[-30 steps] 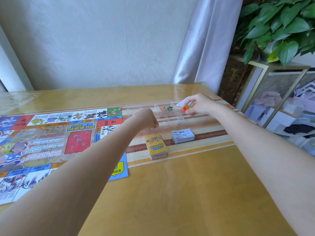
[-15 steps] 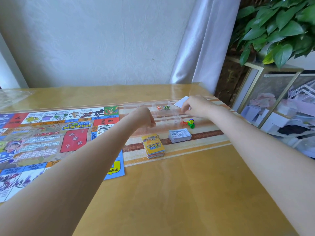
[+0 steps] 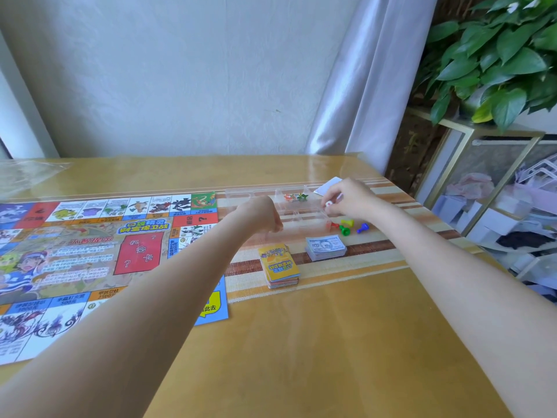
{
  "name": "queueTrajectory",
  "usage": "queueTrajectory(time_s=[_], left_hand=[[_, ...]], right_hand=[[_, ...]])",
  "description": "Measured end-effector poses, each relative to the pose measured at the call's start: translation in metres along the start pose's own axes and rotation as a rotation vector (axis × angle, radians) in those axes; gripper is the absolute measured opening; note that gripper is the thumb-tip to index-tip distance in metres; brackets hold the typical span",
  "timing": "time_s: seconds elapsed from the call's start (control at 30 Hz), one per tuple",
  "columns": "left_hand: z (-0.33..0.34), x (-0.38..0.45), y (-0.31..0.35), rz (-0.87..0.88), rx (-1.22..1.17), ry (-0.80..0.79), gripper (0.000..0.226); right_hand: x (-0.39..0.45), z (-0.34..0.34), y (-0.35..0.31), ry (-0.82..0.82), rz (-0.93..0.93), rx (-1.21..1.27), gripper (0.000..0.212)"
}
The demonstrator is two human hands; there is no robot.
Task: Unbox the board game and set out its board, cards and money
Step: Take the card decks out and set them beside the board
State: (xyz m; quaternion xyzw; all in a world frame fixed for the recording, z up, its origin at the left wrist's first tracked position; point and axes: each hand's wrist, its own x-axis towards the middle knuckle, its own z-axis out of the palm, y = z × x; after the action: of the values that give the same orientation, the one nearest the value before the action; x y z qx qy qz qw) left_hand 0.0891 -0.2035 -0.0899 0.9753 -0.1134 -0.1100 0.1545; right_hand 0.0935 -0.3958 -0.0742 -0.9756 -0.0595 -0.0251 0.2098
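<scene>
The colourful game board [image 3: 90, 254] lies flat on the left of the table. A yellow-backed card stack [image 3: 278, 263] and a stack of paper money [image 3: 325, 247] sit on a striped runner. Behind them stands a clear plastic tray [image 3: 297, 206] holding small coloured pieces [image 3: 297, 197]. My left hand [image 3: 260, 214] grips the tray's near left edge. My right hand [image 3: 346, 197] pinches a small white die [image 3: 329, 203] at the tray's right end. Red, green, yellow and blue pawns [image 3: 346, 227] lie on the runner beside the tray.
A white slip of paper [image 3: 327, 185] lies behind my right hand. Crumpled clear wrap [image 3: 27, 173] sits at the far left of the table. A curtain, a leafy plant [image 3: 497, 55] and a gold-framed shelf [image 3: 482, 188] stand to the right of the table edge.
The coloured pawns that my right hand held over the tray now lie on the runner. That hand has gone back to the tray's right end and now pinches a white die.
</scene>
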Motion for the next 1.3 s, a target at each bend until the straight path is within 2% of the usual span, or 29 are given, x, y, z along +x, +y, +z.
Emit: queueTrajectory(time_s=[0.07, 0.2, 0.27, 0.33, 0.4, 0.5, 0.6, 0.73, 0.83, 0.9, 0.97, 1.13, 1.3], left_hand=[[0.0, 0.0, 0.0, 0.0, 0.0, -0.004, 0.01], [-0.002, -0.001, 0.002, -0.001, 0.013, -0.016, 0.009], [-0.004, -0.003, 0.002, 0.001, 0.009, -0.032, 0.015], [-0.008, -0.006, 0.003, 0.001, 0.015, -0.046, 0.029], [-0.012, -0.007, 0.005, 0.001, 0.032, -0.073, 0.035], [-0.016, -0.008, 0.007, -0.007, 0.053, -0.118, 0.037], [-0.017, -0.009, 0.007, -0.003, 0.045, -0.136, 0.037], [-0.021, -0.011, 0.007, 0.009, 0.028, -0.145, 0.035], [-0.023, -0.013, 0.007, 0.006, 0.021, -0.164, 0.035], [-0.022, -0.013, 0.006, -0.001, 0.023, -0.163, 0.035], [-0.021, -0.012, 0.005, -0.012, 0.022, -0.16, 0.037], [-0.024, -0.013, 0.006, -0.029, 0.015, -0.183, 0.038], [-0.025, -0.014, 0.007, -0.035, 0.009, -0.203, 0.036]], right_hand=[[0.001, 0.001, 0.012, 0.09, 0.052, -0.062, 0.012], [-0.001, 0.014, 0.022, -0.032, 0.031, -0.169, 0.016], [0.001, 0.014, 0.021, -0.022, 0.043, -0.128, 0.016], [0.007, 0.009, 0.015, 0.075, 0.039, -0.082, 0.021], [0.014, 0.005, 0.005, 0.116, -0.032, -0.038, 0.027], [0.024, 0.012, -0.015, -0.013, -0.155, -0.084, 0.036], [0.034, 0.027, -0.029, -0.215, -0.142, -0.237, 0.041], [0.048, 0.032, -0.041, -0.386, -0.099, -0.421, 0.021], [0.056, 0.032, -0.048, -0.414, -0.098, -0.565, 0.016], [0.06, 0.032, -0.047, -0.421, -0.104, -0.597, 0.024], [0.061, 0.031, -0.047, -0.422, -0.124, -0.582, 0.035], [0.058, 0.028, -0.04, -0.397, -0.186, -0.52, 0.037], [0.056, 0.028, -0.029, -0.386, -0.23, -0.485, 0.049]])
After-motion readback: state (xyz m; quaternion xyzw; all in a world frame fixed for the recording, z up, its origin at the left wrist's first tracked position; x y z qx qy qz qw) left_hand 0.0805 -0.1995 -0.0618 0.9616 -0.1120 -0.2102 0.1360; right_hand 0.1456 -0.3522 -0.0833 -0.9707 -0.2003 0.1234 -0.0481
